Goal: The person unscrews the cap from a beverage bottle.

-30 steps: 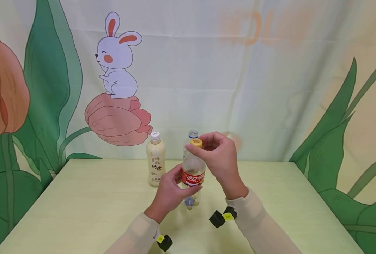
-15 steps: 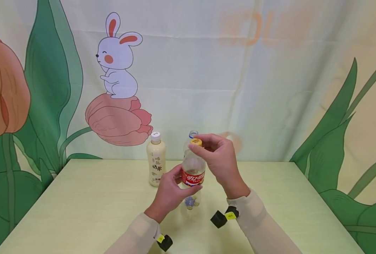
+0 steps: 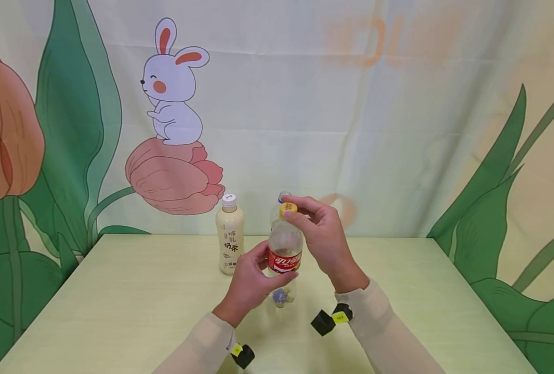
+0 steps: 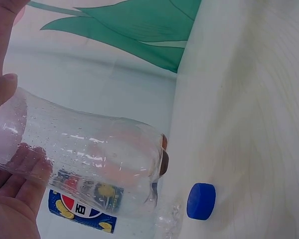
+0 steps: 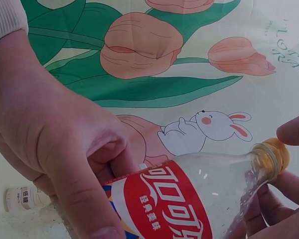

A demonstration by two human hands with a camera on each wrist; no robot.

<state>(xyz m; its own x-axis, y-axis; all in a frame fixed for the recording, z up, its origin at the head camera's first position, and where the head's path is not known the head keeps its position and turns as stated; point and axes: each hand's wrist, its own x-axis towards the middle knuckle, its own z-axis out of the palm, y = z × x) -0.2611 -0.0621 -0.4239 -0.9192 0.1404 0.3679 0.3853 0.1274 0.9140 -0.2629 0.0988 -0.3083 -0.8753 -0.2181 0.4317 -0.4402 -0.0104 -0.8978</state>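
My left hand [image 3: 253, 280] grips a clear plastic soda bottle [image 3: 285, 241] around its red label, raised off the table and upright. At its mouth, the thumb and fingers of my right hand [image 3: 321, 239] pinch a yellow cap [image 3: 288, 209], which sits on the neck in the right wrist view. Mostly hidden behind this bottle is a second clear bottle [image 3: 284, 195], uncapped, with a blue ring at its neck. Its blue label [image 4: 79, 214] shows in the left wrist view. A blue cap [image 4: 201, 201] lies on the table near the raised bottle's base.
A cream-coloured milk tea bottle [image 3: 230, 236] with a white cap stands to the left of the two clear bottles. Beyond the pale table [image 3: 118, 296] hangs a curtain [image 3: 277, 104] printed with a rabbit and tulips.
My right thumb has shifted to the right around the yellow cap, and the index finger has moved left over its far side. The left hand and bottle stay nearly still.
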